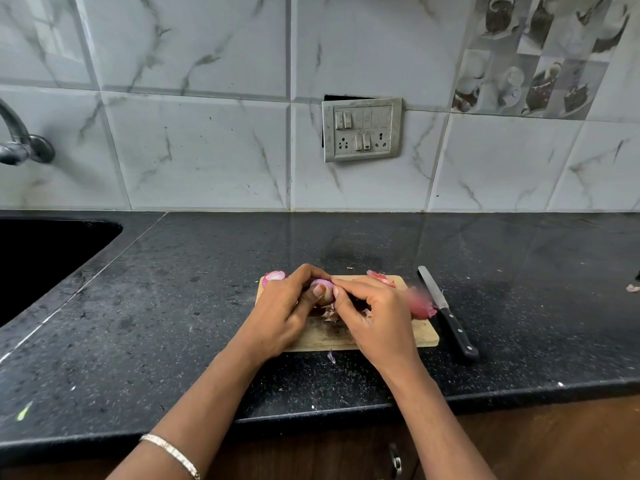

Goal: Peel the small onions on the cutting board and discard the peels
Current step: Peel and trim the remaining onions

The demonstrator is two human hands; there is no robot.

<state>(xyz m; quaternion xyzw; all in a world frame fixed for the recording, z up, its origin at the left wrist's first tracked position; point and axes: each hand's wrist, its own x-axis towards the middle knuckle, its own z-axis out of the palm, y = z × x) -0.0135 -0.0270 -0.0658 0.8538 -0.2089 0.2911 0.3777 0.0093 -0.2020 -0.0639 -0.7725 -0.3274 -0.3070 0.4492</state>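
Peeling is the step in hand: the left hand [287, 313] grips a small onion [323, 292] just above the cutting board [424, 336], with the thumb on its side. The right hand [377, 317] pinches the skin at its right edge. A second onion [274, 276] sits at the board's far left corner, and loose peels [381, 278] lie at the far edge. A knife [446, 315] rests on the tabletop [173, 323] beside the board. Next, the pinched skin likely needs pulling away without crushing the onion, and the peels still need discarding.
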